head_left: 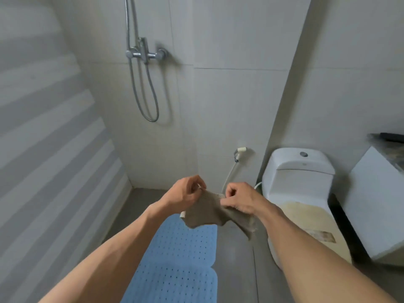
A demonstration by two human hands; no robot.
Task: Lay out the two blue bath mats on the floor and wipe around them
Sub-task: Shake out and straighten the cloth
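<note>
While mats run lengthwise away, hands pinch cloth.

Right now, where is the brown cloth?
In the head view the brown cloth is held up at centre frame, pinched between the left hand and right hand, above the far blue bath mat and left of the toilet.

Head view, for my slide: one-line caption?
Both hands pinch a grey-brown cloth above two blue bath mats beside the toilet.
</note>
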